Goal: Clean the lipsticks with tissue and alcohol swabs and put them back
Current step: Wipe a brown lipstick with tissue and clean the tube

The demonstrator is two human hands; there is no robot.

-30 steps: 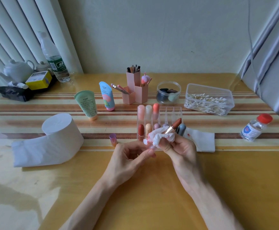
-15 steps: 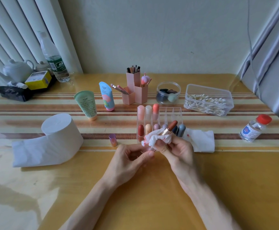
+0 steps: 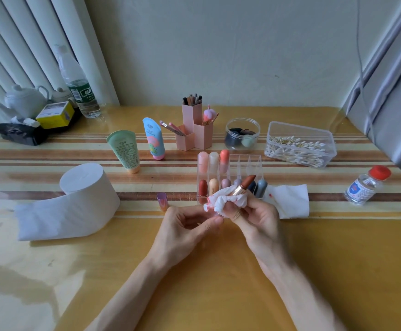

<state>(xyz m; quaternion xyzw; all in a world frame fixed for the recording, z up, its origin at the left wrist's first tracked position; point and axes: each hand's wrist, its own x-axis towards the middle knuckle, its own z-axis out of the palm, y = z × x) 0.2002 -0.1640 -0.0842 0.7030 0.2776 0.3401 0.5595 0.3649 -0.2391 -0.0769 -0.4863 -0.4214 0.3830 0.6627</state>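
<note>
Head camera view, looking down over a person's two bare forearms. The right hand (image 3: 254,220) grasps an uncapped lipstick (image 3: 246,183) through a crumpled, red-smeared tissue (image 3: 225,201) bunched round its gold barrel. The lipstick's long axis tilts up and away to the right, with the brown-red tip clear of the tissue. The left hand (image 3: 190,225) sits just beside it, fingers curled, forefinger tip at the tissue's lower edge. Whether it pinches anything cannot be told.

Directly beyond the grip stands a clear organizer (image 3: 254,161). Capped lipsticks fill its front row and the left of its back row, and the back-right slots look empty. A purple-pink cap (image 3: 162,201) stands on the table (image 3: 338,259), left of the organizer and nearer the left hand. It is probably this lipstick's cap, so capping would likely fall to that hand.

A flat tissue (image 3: 290,201) with a red spot lies to the right. Further right is a small red-capped bottle (image 3: 364,187), likely alcohol. A box of cotton swabs (image 3: 299,146) sits behind, and a toilet roll (image 3: 87,187) well to the left.
</note>
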